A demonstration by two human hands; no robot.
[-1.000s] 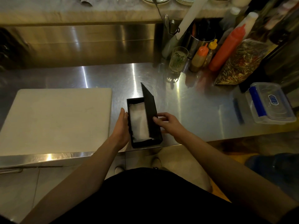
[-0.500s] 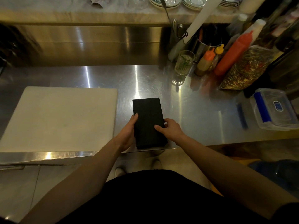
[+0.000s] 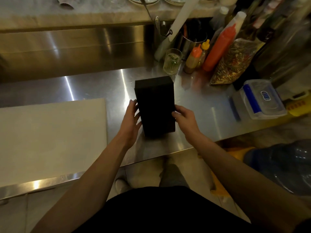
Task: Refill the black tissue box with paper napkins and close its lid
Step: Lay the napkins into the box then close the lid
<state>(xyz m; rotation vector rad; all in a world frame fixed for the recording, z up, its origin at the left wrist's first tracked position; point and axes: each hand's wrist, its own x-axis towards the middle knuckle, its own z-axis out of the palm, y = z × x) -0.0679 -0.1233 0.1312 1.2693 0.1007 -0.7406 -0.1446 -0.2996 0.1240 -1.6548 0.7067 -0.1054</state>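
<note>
The black tissue box [image 3: 155, 105] is closed, its lid down, and no napkins show. It is held between my two hands above the steel counter [image 3: 193, 105], its far end raised toward the camera. My left hand [image 3: 132, 120] presses against the box's left side with the fingers spread along it. My right hand [image 3: 184, 121] grips the right side, thumb on top near the edge.
A white cutting board [image 3: 50, 140] lies at the left. At the back right stand a glass [image 3: 172, 61], sauce bottles [image 3: 218, 47], a bag of chillies [image 3: 232, 63] and a metal utensil holder [image 3: 191, 42]. A clear plastic container [image 3: 262, 98] with blue clips sits at the right.
The lid, open a second ago with white napkins showing, has been shut. The box has since been lifted and moved away from the counter's front edge.
</note>
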